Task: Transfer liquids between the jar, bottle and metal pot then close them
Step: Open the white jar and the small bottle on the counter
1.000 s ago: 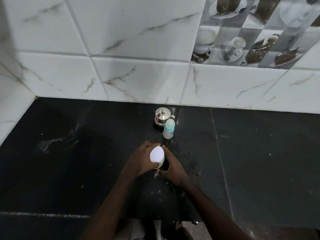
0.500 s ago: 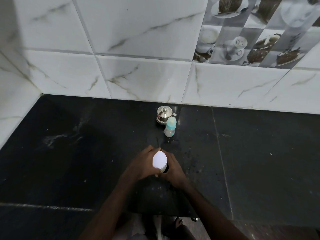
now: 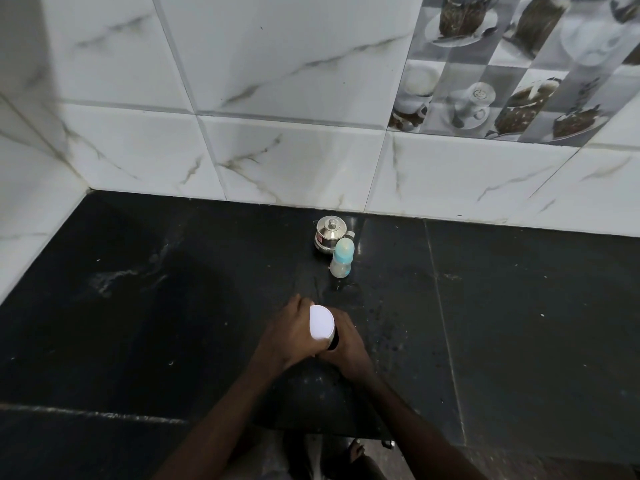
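A jar with a white lid (image 3: 322, 326) stands on the black counter (image 3: 173, 306) near its front. My left hand (image 3: 291, 336) grips the lid from the left. My right hand (image 3: 348, 348) holds the jar's body from the right, which hides most of it. Farther back stand a small metal pot (image 3: 329, 233) with its knobbed lid on and, just in front of it, a small clear bottle (image 3: 341, 258) with a light blue cap on.
White marble-look wall tiles (image 3: 277, 150) rise behind the counter and along its left side. Water drops (image 3: 381, 327) speckle the counter right of the jar. My foot (image 3: 355, 452) shows below the counter's front edge.
The view has shifted slightly. Both hands stay on the jar, with the left hand turned a little on the lid.
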A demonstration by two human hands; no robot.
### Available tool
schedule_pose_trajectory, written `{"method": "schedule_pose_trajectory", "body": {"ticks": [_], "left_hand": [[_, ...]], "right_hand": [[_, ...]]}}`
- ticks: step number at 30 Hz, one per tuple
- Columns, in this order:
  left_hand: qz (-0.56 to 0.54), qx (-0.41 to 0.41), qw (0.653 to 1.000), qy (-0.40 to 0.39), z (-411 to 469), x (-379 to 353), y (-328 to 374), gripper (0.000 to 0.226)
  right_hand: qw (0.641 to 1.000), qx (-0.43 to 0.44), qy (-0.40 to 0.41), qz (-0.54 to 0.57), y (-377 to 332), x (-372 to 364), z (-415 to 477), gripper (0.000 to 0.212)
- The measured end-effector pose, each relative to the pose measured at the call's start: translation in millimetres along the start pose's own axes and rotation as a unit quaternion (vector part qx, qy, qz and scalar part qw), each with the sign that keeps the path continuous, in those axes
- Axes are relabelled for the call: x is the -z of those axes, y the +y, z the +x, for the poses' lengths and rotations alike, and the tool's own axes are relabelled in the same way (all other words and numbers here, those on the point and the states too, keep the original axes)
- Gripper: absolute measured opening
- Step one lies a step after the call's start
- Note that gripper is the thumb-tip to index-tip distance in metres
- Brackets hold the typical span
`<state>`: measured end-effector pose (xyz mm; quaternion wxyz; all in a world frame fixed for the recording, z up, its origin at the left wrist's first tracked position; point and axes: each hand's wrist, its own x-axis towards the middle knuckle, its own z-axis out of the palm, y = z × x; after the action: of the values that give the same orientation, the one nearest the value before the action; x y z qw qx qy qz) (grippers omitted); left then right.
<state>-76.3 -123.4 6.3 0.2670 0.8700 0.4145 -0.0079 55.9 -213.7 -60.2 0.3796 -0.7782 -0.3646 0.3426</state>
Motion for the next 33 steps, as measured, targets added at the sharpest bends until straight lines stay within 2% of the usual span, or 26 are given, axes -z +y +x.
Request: {"method": "schedule_pose_trajectory", "body": {"ticks": [3,5,7,9,12,16,19,23,27,30,33], "left_hand": [[0.037,0.023,0.999,0.016,-1,1,8,0.09],[0.035,-0.05,0.998,0.012,-1,-1,5,0.089],[0.013,-0.138,0.99,-0.016,-2,-2,0,0.082],[-0.022,-0.15,0.988,-0.017,-5,-1,-4,0.075],[-0.026,-0.115,0.993,0.012,-8,1,3,0.071],[0.011,0.039,0.998,0.049,-4,8,19,0.074],[0.026,0.061,0.995,0.075,-2,12,21,0.076],[-0.104,0.071,0.989,0.081,1,19,5,0.067],[-0.283,0.121,0.944,0.114,6,13,-25,0.054],[-0.349,0.137,0.914,0.154,0,9,-39,0.053],[-0.376,0.157,0.898,0.165,-8,-1,-55,0.058]], "right_hand": [[0.995,0.072,-0.057,-0.037,-2,3,-6,0.076],[0.995,0.076,-0.055,-0.023,10,5,-15,0.079],[0.997,0.068,-0.011,0.019,16,-2,-13,0.085],[0.999,0.036,-0.014,0.035,16,-5,-11,0.088],[0.998,0.047,-0.017,0.04,13,-2,-14,0.083],[0.996,0.074,0.003,0.038,8,1,-17,0.074],[0.994,0.092,0.025,0.043,5,0,-21,0.074],[0.992,0.118,0.023,0.048,-1,3,-23,0.069],[0.992,0.118,0.015,0.036,0,0,-25,0.076],[0.994,0.106,0.005,0.015,3,-2,-25,0.081],[0.995,0.1,0.0,-0.003,5,-2,-24,0.086]]}}
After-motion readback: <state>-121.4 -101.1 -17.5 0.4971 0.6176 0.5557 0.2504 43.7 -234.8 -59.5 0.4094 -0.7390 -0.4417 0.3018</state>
